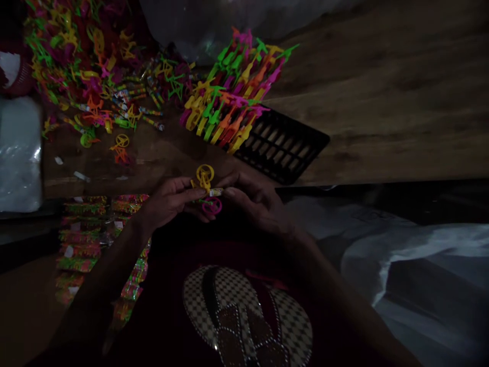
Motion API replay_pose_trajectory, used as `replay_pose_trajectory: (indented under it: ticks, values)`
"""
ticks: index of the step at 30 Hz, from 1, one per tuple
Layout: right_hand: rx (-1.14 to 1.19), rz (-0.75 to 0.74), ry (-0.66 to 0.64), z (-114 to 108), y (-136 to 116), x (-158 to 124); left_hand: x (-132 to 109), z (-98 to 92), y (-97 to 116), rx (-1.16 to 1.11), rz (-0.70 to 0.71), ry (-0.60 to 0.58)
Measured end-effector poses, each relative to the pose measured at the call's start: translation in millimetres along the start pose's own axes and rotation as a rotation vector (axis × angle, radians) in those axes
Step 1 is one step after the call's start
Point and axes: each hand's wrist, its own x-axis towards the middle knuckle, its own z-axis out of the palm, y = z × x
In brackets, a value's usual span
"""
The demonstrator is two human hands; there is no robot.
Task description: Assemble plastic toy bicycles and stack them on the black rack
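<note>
Above my lap, close to the table's front edge, my left hand [173, 200] pinches a small plastic wheeled toy [205, 177] with a yellow ring-shaped wheel, a green part and a magenta wheel below. The fingers of my left hand cover part of its body. From the right, the thumb and forefinger of my right hand [254, 199] close on the end of a small printed tube [216, 192]. That tube meets the toy between the two hands; whether it is fixed there I cannot tell.
A black slotted rack [284, 145] on the wooden table [382, 102] carries rows of bright toys [237, 92]. Loose plastic parts [76, 61] and printed tubes [133, 93] pile up at left. A clear plastic bundle [19, 153] and packed bags [82, 234] lie nearby. Patterned sandals [217, 290] show below.
</note>
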Motion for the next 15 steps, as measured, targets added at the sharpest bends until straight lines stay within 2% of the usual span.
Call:
replay_pose_trajectory:
  ticks: [4,8,12,15]
  values:
    - [0.043,0.003,0.061,1,8,-3,1,0.9,-3,0.045,-0.007,0.004]
    - [0.041,0.061,0.054,-2,8,-7,3,6.6,-6,0.096,0.011,0.039]
    - [-0.17,-0.11,0.054,-10,2,-10,7,10.1,-7,0.073,-0.036,0.0]
    - [-0.266,-0.178,0.007,-17,-1,-9,9,9.2,-9,0.072,-0.067,-0.015]
